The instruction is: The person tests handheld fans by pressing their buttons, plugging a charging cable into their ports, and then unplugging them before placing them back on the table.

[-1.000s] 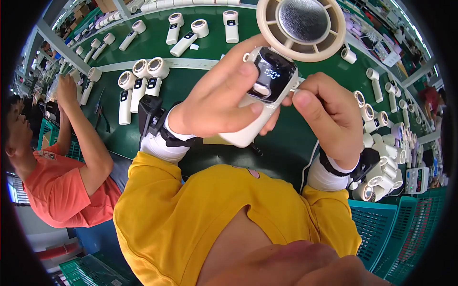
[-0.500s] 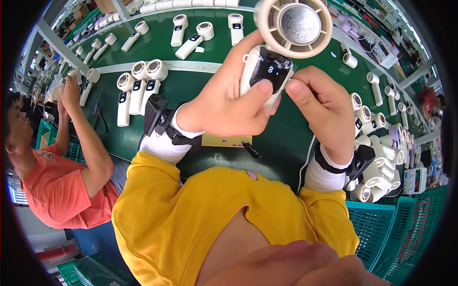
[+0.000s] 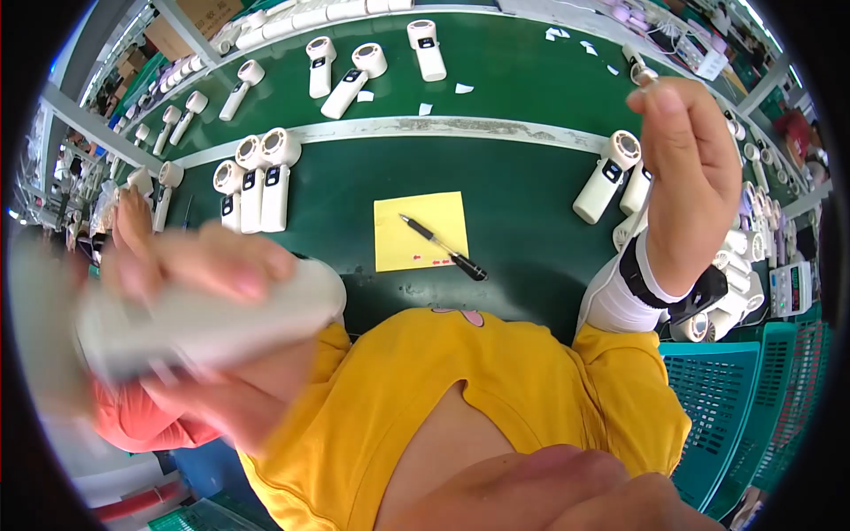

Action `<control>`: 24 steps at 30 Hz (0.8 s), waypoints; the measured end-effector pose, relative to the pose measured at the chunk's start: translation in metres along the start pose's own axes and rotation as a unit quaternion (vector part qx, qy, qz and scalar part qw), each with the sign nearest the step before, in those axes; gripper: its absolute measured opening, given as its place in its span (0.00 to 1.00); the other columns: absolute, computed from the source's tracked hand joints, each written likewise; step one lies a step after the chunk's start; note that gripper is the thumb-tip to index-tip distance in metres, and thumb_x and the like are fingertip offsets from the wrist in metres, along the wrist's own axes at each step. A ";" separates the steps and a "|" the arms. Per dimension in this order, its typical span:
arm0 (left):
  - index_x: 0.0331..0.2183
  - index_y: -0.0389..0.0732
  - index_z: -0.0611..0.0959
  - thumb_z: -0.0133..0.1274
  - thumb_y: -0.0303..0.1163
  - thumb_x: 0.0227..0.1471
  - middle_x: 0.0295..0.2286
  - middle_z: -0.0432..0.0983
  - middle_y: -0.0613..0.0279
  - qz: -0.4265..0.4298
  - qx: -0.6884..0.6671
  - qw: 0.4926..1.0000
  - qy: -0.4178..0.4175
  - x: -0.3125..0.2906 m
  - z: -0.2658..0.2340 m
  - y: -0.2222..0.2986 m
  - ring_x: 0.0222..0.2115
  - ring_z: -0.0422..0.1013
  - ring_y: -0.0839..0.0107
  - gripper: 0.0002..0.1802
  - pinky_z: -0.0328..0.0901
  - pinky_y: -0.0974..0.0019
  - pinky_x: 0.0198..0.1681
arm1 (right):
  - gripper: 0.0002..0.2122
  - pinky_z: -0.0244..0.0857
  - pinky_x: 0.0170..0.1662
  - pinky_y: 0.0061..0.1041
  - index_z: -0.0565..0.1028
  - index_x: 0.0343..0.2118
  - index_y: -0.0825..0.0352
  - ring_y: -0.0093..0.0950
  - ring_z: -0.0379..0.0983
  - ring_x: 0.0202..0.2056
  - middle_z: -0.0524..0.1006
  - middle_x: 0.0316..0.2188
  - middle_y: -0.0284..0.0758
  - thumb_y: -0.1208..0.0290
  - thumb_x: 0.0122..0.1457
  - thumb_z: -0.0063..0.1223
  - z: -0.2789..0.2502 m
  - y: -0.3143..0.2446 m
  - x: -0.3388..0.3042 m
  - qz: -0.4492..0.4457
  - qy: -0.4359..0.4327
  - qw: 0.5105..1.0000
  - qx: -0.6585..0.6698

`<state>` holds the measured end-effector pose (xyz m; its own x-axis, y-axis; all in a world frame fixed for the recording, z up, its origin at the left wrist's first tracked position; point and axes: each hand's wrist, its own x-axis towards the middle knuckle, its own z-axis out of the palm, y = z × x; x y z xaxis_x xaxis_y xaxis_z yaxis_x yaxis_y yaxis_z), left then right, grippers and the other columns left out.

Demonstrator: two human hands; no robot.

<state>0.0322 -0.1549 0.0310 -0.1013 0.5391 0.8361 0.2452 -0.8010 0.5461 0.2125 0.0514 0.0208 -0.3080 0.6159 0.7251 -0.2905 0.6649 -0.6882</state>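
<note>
The left hand (image 3: 190, 279), blurred at the left of the frame, is wrapped around the white handheld fan (image 3: 204, 319), fingers curled over its long handle, which lies roughly level across the lower left. The right hand (image 3: 686, 168) is raised at the upper right with its fingertips pinched together on a small pale scrap (image 3: 645, 78); what that scrap is cannot be told.

Between the hands, in the middle of the frame, a yellow sheet of paper (image 3: 416, 221) lies flat on the green work table (image 3: 522, 203), with a black pen (image 3: 443, 247) resting slantwise across its right edge. Just left of it three white fans (image 3: 255, 181) stand side by side. Two more fans (image 3: 611, 177) lie near the right wrist, and others are scattered along the top of the frame. A teal plastic crate (image 3: 744, 416) sits at the lower right.
</note>
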 end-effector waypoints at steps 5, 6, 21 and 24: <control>0.33 0.40 0.72 0.49 0.26 0.40 0.34 0.66 0.61 -0.009 0.329 0.943 0.042 0.033 -0.006 -0.096 0.32 0.65 0.69 0.13 0.59 0.68 0.35 | 0.09 0.42 0.18 0.11 0.69 0.27 0.73 0.12 0.51 0.16 0.65 0.18 0.29 0.70 0.55 0.42 -0.034 -0.017 -0.004 -0.007 0.093 0.995 0.039; 0.30 0.40 0.74 0.51 0.24 0.39 0.34 0.67 0.61 -0.009 0.393 0.918 0.053 0.046 -0.011 -0.122 0.31 0.66 0.70 0.10 0.60 0.69 0.33 | 0.09 0.44 0.18 0.11 0.69 0.26 0.74 0.13 0.53 0.16 0.66 0.18 0.29 0.71 0.54 0.42 -0.039 -0.021 -0.004 -0.012 0.106 0.992 0.068; 0.27 0.30 0.71 0.50 0.36 0.35 0.23 0.69 0.50 -0.250 0.672 0.691 -0.094 0.069 0.035 -0.453 0.30 0.67 0.54 0.18 0.60 0.62 0.34 | 0.13 0.36 0.15 0.13 0.64 0.26 0.73 0.13 0.46 0.11 0.61 0.13 0.32 0.65 0.56 0.36 -0.048 -0.013 -0.005 -0.068 0.150 0.986 -0.030; 0.26 0.33 0.72 0.50 0.36 0.35 0.22 0.69 0.52 -0.290 0.581 0.756 -0.082 0.081 0.023 -0.433 0.29 0.67 0.52 0.16 0.60 0.60 0.33 | 0.14 0.35 0.16 0.13 0.64 0.26 0.73 0.13 0.47 0.11 0.62 0.14 0.33 0.64 0.56 0.36 -0.041 -0.010 -0.002 -0.056 0.154 0.986 -0.035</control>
<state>-0.0598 0.2412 -0.1388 -0.4190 0.8128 0.4048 0.8966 0.3002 0.3255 0.2533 0.0607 0.0278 0.0159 0.6288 0.7774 -0.2415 0.7569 -0.6072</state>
